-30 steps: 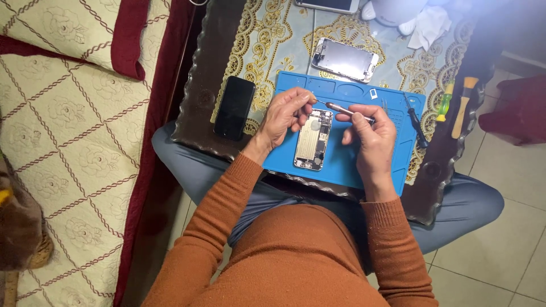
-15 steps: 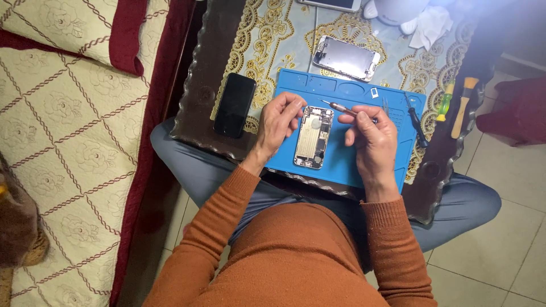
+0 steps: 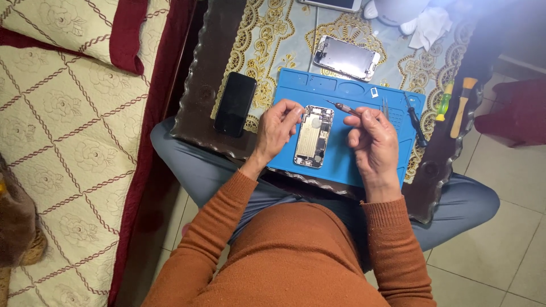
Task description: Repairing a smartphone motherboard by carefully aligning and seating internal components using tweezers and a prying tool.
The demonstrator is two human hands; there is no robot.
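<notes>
Two hands at centre frame, both mine, over a blue work mat.

Left hand: fingers curled, tips resting on the upper left edge of the opened phone; a steadying pinch rather than a full grasp, as far as I can tell.

Right hand: fingers closed around a thin screwdriver, whose tip points toward the upper left, just above and right of the opened phone's top corner and apart from it.

Opened phone: lies flat on the mat, centre of frame, innards up, long axis roughly vertical in the picture, between my two hands.

On the mat, right part: tweezers above my right hand; a dark tool lying near the right edge.

Above the mat, upper centre: detached screen panel, tilted, on a gold-patterned cloth.

Left of the mat: black phone, face dark, on the table's edge.

Upper right: white cloth wad; two screwdrivers, one green-handled, one orange-handled, side by side on the dark wooden table.

Left of frame: quilted cream bedspread with maroon trim.
</notes>
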